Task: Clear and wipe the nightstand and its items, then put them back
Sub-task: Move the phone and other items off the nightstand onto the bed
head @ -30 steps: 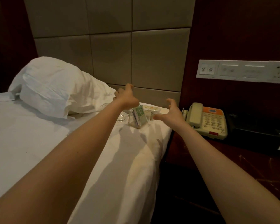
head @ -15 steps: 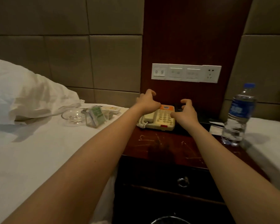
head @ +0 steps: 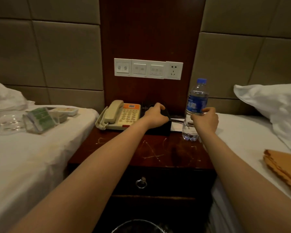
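Between the two beds: nightstand [head: 141, 148], dark wood, its top scratched, both arms reaching across it.
Left hand [head: 155, 117]: fingers curled over the top of a black box [head: 160, 130] and gripping it.
Black box: stands at the back of the nightstand top, under the left hand.
Right hand [head: 206, 121]: thumb across the front of the water bottle [head: 197, 100], fingers curled at its far side; it holds the lower half.
Water bottle: upright on the nightstand's right edge, blue cap and label above the grip.
Telephone [head: 123, 115]: just left of the left hand, touching or nearly touching the black box, handset in its cradle.
White paper [head: 176, 126]: flat between the two hands, partly behind the bottle.
Left bed [head: 32, 157]: well left of the left hand; on it lie a glass dish [head: 8, 121] and a clear stand with green cards [head: 40, 119].
Orange cloth [head: 282, 167]: folded on the right bed [head: 242, 132], nearer the onlooker than the right hand.
Switch panel [head: 148, 69]: on the wall above both hands.
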Tool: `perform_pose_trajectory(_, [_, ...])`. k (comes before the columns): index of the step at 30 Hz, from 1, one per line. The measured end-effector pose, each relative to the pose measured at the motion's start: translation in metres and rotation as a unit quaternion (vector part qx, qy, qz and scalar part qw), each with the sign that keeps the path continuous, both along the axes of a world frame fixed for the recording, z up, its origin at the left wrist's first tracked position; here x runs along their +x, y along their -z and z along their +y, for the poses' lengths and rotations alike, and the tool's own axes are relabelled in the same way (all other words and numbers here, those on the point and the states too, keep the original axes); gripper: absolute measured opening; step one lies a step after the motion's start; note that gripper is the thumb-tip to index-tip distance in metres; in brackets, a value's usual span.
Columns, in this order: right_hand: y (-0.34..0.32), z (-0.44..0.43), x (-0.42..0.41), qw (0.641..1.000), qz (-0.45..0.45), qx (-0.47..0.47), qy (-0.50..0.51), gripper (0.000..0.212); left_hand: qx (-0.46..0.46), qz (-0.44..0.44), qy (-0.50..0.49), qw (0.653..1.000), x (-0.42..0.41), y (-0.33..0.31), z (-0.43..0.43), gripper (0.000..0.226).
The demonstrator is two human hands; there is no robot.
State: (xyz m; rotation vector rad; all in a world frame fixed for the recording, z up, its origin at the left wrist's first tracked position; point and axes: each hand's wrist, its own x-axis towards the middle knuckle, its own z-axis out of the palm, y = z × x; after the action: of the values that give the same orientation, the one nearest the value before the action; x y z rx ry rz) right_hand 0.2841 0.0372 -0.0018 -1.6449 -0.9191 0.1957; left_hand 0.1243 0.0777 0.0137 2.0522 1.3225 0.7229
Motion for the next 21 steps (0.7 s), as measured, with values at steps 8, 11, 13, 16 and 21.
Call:
perform_pose_trajectory(8, [0.010,0.024,0.025,0.998,0.024,-0.042,-0.044,0.077,0.010,-0.012,0.026,1.000,0.048,0.017,0.017,0.051])
perform_pose_trajectory(11, [0.014,0.036,0.025,0.997,0.028,-0.037,-0.063,0.074,0.007,-0.012,0.036,0.999,0.059,0.024,0.021,0.055])
perform_pose_trajectory(13, [0.018,0.040,0.025,0.997,0.034,-0.028,-0.062,0.067,0.008,-0.010,0.045,0.999,0.064,0.026,0.020,0.057])
perform_pose_trajectory(16, [0.019,0.042,0.024,0.998,0.031,-0.027,-0.050,0.059,0.006,-0.004,0.055,0.998,0.067,0.028,0.019,0.060])
perform_pose_trajectory(21, [0.005,0.035,0.029,0.998,0.043,-0.035,-0.039,0.054,-0.002,-0.010,0.066,0.998,0.060,0.019,0.007,0.065])
